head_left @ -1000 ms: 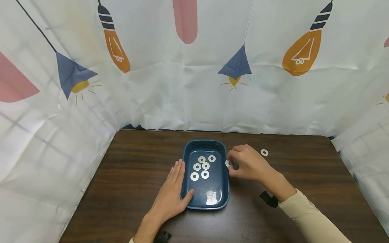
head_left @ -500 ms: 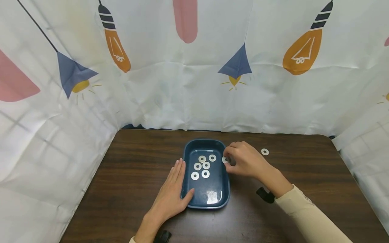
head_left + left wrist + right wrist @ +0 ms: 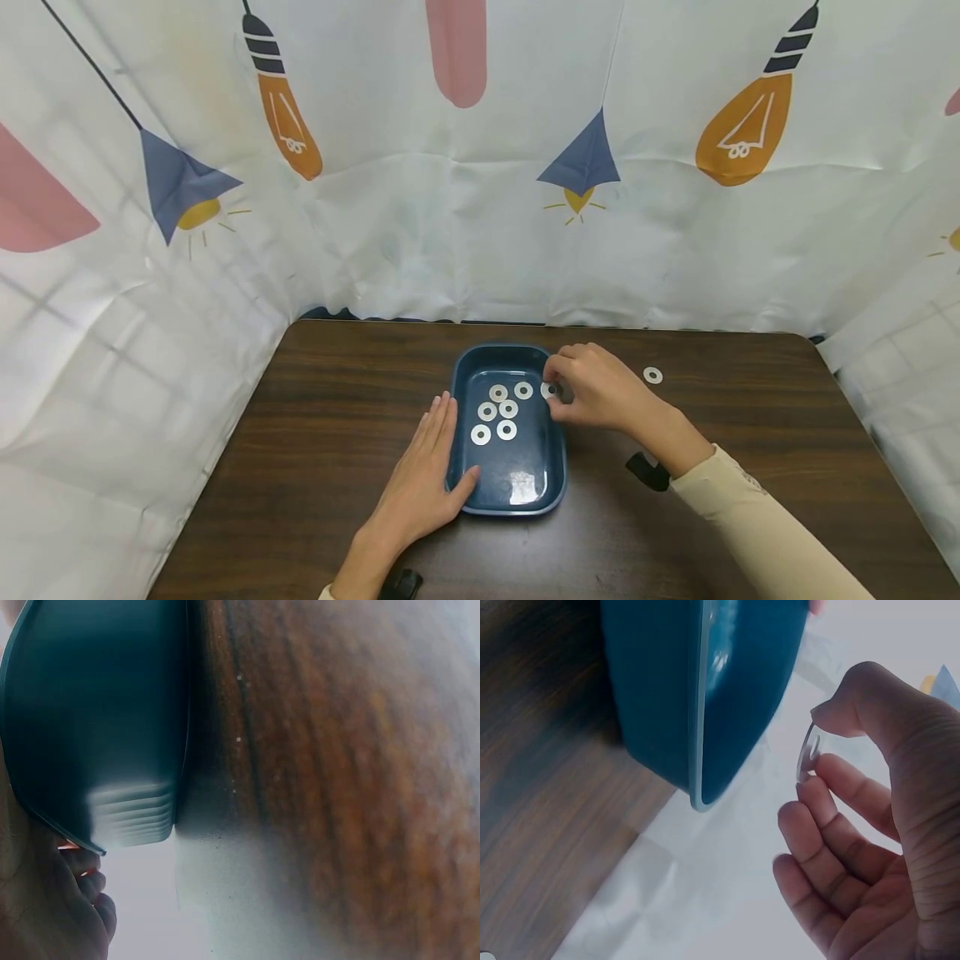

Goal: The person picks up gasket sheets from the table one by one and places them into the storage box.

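Observation:
A dark blue tray sits mid-table with several flat metal washers lying in it. My right hand hovers over the tray's right rim and pinches one washer between thumb and fingertips; the right wrist view shows that washer edge-on beside the tray. My left hand lies flat on the table with straight fingers against the tray's left wall, thumb at its near corner. In the left wrist view the tray fills the left side.
One more washer lies on the dark wooden table to the right of my right hand. A white curtain printed with lamps closes off the back and both sides of the table.
My right hand has carried the pinched washer leftward, from just outside the tray's right wall to over its rim. The left hand and tray have not moved.

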The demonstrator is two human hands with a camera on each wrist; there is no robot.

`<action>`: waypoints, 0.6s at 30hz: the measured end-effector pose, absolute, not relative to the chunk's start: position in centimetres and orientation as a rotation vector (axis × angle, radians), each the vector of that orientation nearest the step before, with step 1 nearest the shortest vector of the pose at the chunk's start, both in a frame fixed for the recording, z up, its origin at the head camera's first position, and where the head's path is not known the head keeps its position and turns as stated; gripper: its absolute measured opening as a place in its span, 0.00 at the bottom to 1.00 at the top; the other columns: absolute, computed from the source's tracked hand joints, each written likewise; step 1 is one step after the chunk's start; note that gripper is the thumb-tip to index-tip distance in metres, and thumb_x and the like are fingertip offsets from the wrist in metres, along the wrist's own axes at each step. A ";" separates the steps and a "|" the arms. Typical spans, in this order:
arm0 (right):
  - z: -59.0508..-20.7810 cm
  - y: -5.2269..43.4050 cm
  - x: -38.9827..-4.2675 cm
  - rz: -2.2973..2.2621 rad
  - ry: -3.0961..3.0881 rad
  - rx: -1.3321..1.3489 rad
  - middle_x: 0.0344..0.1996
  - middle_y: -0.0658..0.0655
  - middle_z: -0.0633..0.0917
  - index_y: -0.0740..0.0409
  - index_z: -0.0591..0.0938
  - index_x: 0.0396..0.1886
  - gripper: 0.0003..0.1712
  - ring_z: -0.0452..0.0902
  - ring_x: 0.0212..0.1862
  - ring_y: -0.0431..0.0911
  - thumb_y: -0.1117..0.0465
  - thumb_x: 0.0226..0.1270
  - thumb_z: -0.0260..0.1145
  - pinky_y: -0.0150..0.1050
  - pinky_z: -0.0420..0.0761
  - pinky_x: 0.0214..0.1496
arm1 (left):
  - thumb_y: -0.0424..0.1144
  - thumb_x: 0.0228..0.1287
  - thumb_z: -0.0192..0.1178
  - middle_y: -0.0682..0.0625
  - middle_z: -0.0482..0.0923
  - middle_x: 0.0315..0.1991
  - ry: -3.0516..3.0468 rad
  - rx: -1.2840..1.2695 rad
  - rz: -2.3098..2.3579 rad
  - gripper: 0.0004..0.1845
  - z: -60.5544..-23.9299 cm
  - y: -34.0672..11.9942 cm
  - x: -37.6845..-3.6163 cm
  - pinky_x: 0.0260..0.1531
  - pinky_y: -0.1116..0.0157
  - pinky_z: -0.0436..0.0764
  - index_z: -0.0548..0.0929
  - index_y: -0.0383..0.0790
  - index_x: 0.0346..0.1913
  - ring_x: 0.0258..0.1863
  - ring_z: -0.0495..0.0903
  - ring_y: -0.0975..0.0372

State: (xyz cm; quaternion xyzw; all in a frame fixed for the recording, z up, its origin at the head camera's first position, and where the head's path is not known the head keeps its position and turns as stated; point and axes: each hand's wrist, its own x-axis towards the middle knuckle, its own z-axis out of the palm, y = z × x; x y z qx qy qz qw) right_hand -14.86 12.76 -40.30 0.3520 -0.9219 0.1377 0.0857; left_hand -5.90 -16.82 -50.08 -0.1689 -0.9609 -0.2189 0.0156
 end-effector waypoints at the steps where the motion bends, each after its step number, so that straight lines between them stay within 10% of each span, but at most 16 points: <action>1: -40.3 12.7 -14.9 0.406 -2.753 1.052 0.29 0.47 0.83 0.51 0.87 0.36 0.10 0.72 0.32 0.39 0.56 0.55 0.77 0.41 0.81 0.44 | 0.57 0.70 0.64 0.49 0.40 0.89 -2.986 -0.526 -0.678 0.54 -50.1 -16.8 -5.9 0.85 0.48 0.59 0.46 0.41 0.87 0.89 0.45 0.55; 18: -40.4 11.9 -15.1 0.388 -2.737 1.129 0.29 0.47 0.84 0.51 0.88 0.35 0.09 0.73 0.30 0.39 0.56 0.56 0.78 0.41 0.82 0.44 | 0.57 0.71 0.63 0.50 0.37 0.89 -2.999 -0.536 -0.709 0.54 -50.0 -16.8 -5.9 0.86 0.49 0.55 0.45 0.40 0.87 0.89 0.42 0.55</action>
